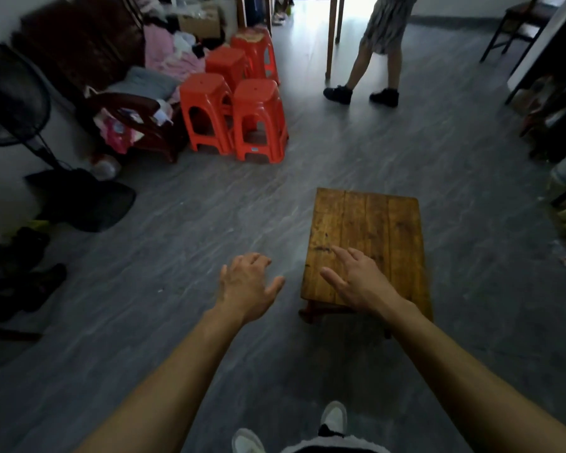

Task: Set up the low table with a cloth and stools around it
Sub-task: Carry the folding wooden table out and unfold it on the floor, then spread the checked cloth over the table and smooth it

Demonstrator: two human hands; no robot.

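A low wooden table (370, 223) with a bare plank top stands on the grey floor, right of centre. My right hand (356, 279) hovers over its near left corner, fingers spread, holding nothing. To the left of the table, over the floor, my left hand (247, 284) is open and empty too. Several red plastic stools (257, 119) are grouped at the back left, some stacked. No cloth for the table is in sight.
A standing fan (10, 103) and shoes (20, 273) line the left wall. Behind the stools is a dark wooden bench (111, 93) piled with clothes. A person (376, 53) walks at the back by a tall table's legs. Clutter fills the right edge.
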